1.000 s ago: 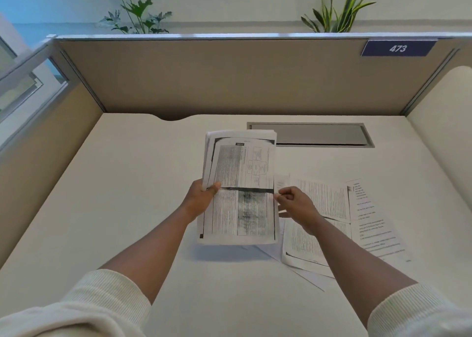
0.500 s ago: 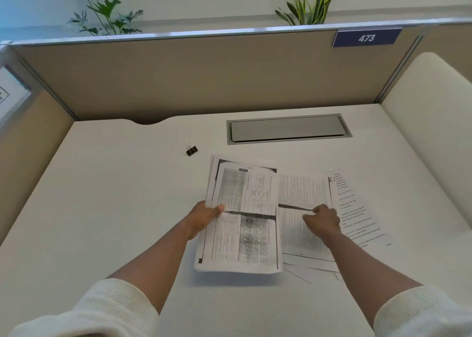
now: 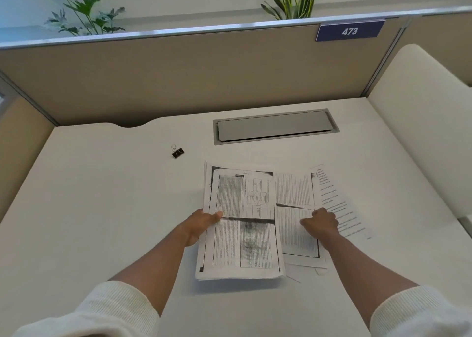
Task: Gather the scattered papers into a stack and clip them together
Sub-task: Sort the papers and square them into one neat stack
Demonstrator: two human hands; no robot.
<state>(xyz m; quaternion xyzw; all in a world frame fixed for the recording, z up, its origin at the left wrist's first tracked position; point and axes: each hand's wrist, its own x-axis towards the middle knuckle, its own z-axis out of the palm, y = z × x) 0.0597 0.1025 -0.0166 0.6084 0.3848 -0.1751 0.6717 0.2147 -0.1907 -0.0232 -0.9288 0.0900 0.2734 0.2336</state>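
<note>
Head view, clock directions read from the middle of the desk.

Desk: a white desk (image 3: 107,209) fills the view, walled by tan partitions at the back and left.

Stack: a stack of printed papers (image 3: 242,224) sits at about 6 o'clock, just below the desk's middle. Its top sheet shows dense text columns and a small diagram.

Left hand: the left hand (image 3: 201,223) is at the stack's 9 o'clock edge. Its thumb lies on the top sheet and the fingers are tucked under the edge, so it is gripping the stack.

Right hand: the right hand (image 3: 320,222) is at 3 o'clock from the stack, curled with knuckles up, resting on a loose page (image 3: 293,196). Whether the fingers pinch that page or only press on it cannot be told.

Loose papers: the loose page lies just beside the stack's right edge, touching or slipping under it. A further sheet with sparse lines of text (image 3: 332,188) lies at 3 o'clock, partly under the page. White corners of more sheets (image 3: 304,265) poke out at 5 o'clock.

Clip: a black binder clip (image 3: 177,152) lies on the bare desk at 10 o'clock from the stack, apart from both hands.

Cable tray: a grey lidded slot (image 3: 275,127) is set into the desk at 12 o'clock.

Sign: a blue plate reading 473 (image 3: 350,31) sits on the back partition at 1 o'clock.

Plants: green leaves (image 3: 84,15) rise behind the partition.
</note>
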